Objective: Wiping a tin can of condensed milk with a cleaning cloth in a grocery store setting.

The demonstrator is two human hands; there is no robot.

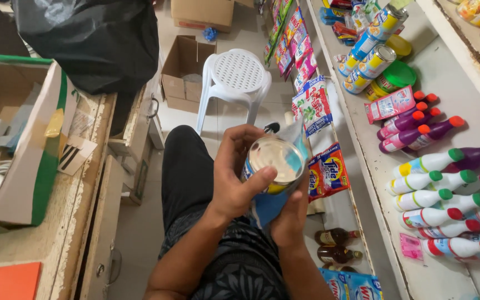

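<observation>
A narrow aisle of pale floor (140, 233) runs between the table (68, 222) on the left, whose worn edge carries an open cardboard box (29, 161), and the white shelf (406, 183) on the right. Ahead, a white plastic stool (234, 78) and an opened carton (187, 69) take up most of the passage, so free room is left mainly right around the person's legs.

The left hand (237, 172) is closed around a tin can (276, 164), fingers curled over its far side and thumb pressed across the rim. The right hand (290, 219) grips from below, bunching a blue cloth (268, 205) against the can's underside.

The can is held at chest height over the aisle, just left of the shelf edge. Its round silver end faces the camera, shiny, with a blue and yellow label on its side.

On the shelf lie rows of bleach bottles (434, 200) with coloured caps, and similar tin cans (368, 50) farther back.
</observation>
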